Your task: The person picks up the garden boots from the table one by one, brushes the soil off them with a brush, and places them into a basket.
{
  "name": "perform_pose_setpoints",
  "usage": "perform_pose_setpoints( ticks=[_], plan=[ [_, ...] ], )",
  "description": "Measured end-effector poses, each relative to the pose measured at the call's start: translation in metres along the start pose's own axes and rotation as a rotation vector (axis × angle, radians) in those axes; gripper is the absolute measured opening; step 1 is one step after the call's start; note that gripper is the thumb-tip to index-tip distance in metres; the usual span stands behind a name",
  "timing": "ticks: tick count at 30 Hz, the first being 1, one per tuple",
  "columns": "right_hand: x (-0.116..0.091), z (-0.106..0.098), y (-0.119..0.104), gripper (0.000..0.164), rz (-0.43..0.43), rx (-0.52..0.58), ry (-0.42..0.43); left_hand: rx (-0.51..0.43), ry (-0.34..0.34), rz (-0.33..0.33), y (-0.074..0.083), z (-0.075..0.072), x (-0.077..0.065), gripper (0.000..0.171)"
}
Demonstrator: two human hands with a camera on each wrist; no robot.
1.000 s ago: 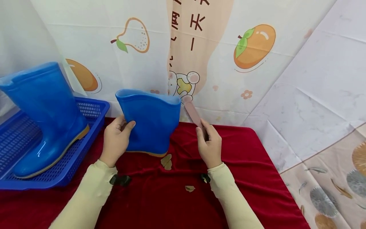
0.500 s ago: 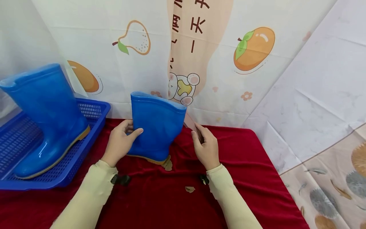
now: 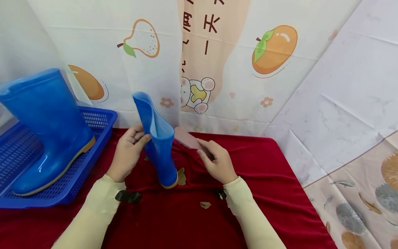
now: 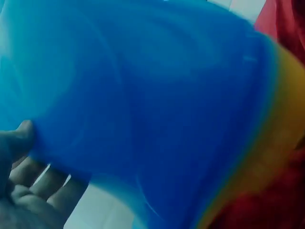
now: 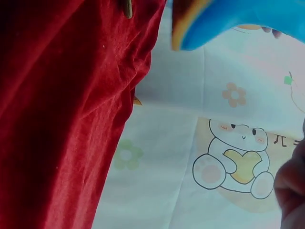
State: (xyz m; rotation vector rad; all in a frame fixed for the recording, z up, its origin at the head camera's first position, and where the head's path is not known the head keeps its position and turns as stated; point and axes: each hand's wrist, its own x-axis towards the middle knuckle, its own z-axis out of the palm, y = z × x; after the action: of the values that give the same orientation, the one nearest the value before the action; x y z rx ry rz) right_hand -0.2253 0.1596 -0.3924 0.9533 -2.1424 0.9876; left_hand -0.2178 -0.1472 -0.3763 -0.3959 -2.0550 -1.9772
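Note:
Near the middle of the head view, a blue rubber boot (image 3: 163, 155) with a yellow sole stands tilted, heel towards me and its opening showing. My left hand (image 3: 125, 154) grips the left side of its shaft, thumb in front and fingers behind. In the left wrist view the boot (image 4: 143, 95) fills most of the picture, beside the thumb and fingers. My right hand (image 3: 219, 162) holds a flat pink brush (image 3: 188, 139) by one end, its far end close to the right side of the shaft. Whether the brush touches the boot, I cannot tell.
A second blue boot (image 3: 51, 135) stands in a blue plastic basket (image 3: 102, 128) on the left. Dry leaves (image 3: 181, 177) lie on the red cloth (image 3: 248, 193) by the heel, with another leaf piece (image 3: 205, 205) nearer me. A printed curtain (image 3: 236, 69) hangs behind.
The held boot has turned from a side view to heel-facing, its shaft leaning left. My right hand has moved left, and the brush has swung to point left beside the shaft.

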Motion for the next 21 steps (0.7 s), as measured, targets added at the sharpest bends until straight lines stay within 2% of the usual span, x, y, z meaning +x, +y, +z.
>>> perform_pose_setpoints(
  ticks=[3, 6, 9, 11, 13, 15, 17, 19, 21],
  plan=[
    [-0.001, -0.001, -0.002, 0.039, -0.045, -0.001, -0.073, 0.116, -0.109, -0.062, -0.005, 0.001, 0.000, 0.038],
    [-0.002, -0.001, -0.003, 0.040, -0.061, -0.028, -0.121, 0.304, -0.175, -0.115, -0.003, 0.001, 0.000, 0.042],
    [-0.002, 0.001, -0.003, 0.040, -0.067, -0.043, -0.130, 0.500, -0.225, -0.163, 0.014, -0.002, -0.004, 0.046],
    [-0.002, 0.001, -0.004, 0.040, -0.065, -0.043, -0.121, 0.592, -0.309, -0.199, 0.029, -0.004, -0.009, 0.057],
    [-0.002, 0.002, -0.004, 0.040, -0.058, -0.040, -0.106, 0.603, -0.436, -0.249, 0.044, -0.006, -0.015, 0.079],
    [-0.001, 0.003, -0.005, 0.040, -0.043, -0.035, -0.098, 0.595, -0.553, -0.298, 0.055, -0.004, -0.022, 0.108],
    [-0.001, 0.003, -0.006, 0.040, -0.032, -0.029, -0.097, 0.560, -0.628, -0.342, 0.061, 0.001, -0.028, 0.131],
    [-0.002, 0.004, -0.007, 0.041, -0.027, -0.024, -0.100, 0.567, -0.625, -0.350, 0.064, 0.008, -0.032, 0.141],
    [-0.002, 0.006, -0.008, 0.041, -0.032, -0.020, -0.099, 0.581, -0.583, -0.343, 0.067, 0.015, -0.033, 0.138]
  ],
)
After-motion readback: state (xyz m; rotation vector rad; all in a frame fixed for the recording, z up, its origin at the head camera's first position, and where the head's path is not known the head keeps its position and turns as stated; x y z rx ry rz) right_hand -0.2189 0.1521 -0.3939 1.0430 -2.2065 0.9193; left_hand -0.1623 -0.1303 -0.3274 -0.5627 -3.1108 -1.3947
